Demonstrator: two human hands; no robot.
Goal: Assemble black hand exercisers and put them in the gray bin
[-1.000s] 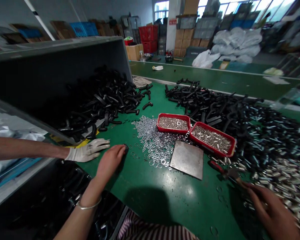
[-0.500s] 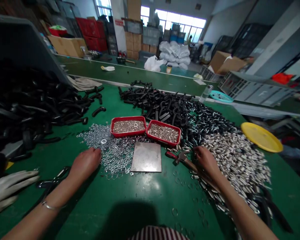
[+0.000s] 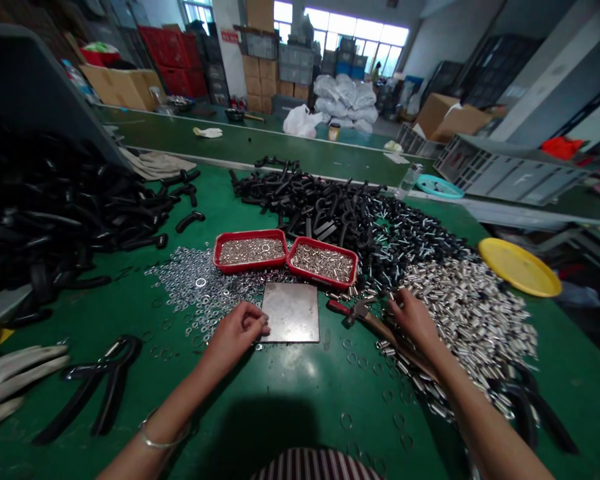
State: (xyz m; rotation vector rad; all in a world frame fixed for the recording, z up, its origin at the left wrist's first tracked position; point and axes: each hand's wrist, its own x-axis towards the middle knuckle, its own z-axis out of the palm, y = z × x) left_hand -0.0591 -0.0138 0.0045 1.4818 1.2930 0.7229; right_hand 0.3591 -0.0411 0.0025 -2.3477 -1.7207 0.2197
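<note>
Silver metal cylinders (image 3: 475,327) lie by my right hand (image 3: 413,317); my left hand (image 3: 237,331) curls at the square grey metal plate (image 3: 294,310); I can't tell what either grips. Likely picking parts; next needs precision.

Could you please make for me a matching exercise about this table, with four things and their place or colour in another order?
Column one:
1. left hand
2. right hand
3. metal plate
4. nearest round dish

Column two:
A. yellow
B. beside the hammer
C. grey, four-cornered
D. at the metal plate's left edge

Right pairs: 1-D, 2-B, 3-C, 4-A.
</note>
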